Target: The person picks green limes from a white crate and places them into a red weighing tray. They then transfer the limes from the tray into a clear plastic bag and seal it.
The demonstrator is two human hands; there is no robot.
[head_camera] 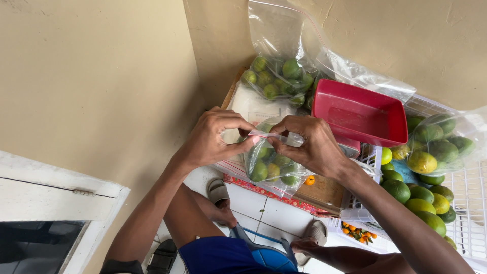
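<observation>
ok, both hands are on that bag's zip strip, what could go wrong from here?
1. The left hand and right hand pinch only the top strip of the clear bag of green limes; if either grip slips, the hanging bag could drop and spill.
2. A small orange fruit sits near the wooden board's edge and could get knocked to the floor.
3. The red tray sits tilted beside the right hand; a bump might tip it.

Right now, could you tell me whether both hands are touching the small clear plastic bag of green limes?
Touching: the head view shows the left hand and right hand pinching the top edge of the small clear bag.
</observation>
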